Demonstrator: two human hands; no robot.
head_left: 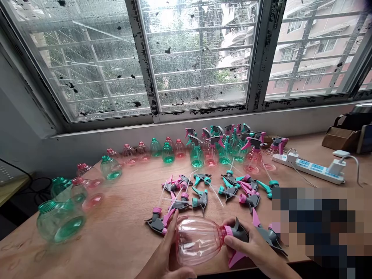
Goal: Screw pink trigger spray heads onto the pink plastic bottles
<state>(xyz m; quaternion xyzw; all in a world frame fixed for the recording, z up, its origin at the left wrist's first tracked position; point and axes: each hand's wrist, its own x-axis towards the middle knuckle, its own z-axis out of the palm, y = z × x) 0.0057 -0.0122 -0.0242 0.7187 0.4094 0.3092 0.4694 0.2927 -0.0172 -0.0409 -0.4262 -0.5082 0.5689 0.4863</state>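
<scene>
A clear pink spray bottle (199, 240) lies on its side in front of me, its neck pointing right. My left hand (164, 254) is wrapped round the bottle's base end, thumb below and a finger above. At the neck, my right hand (251, 244) is closed on the grey-and-pink trigger spray head (238, 231), which sits on the bottle mouth; whether it is fully screwed down I cannot tell. Just beyond my hands lie loose trigger heads, such as a pink-and-grey one (157, 223) at the left and a teal-and-grey one (200, 199), several with thin tubes.
Open green bottles (61, 223) and pink bottles stand along the table's left and back. Bottles with spray heads (213, 153) cluster by the window wall. A white power strip (310, 168) with plugs and cables lies at the right. A blurred patch hides the lower right.
</scene>
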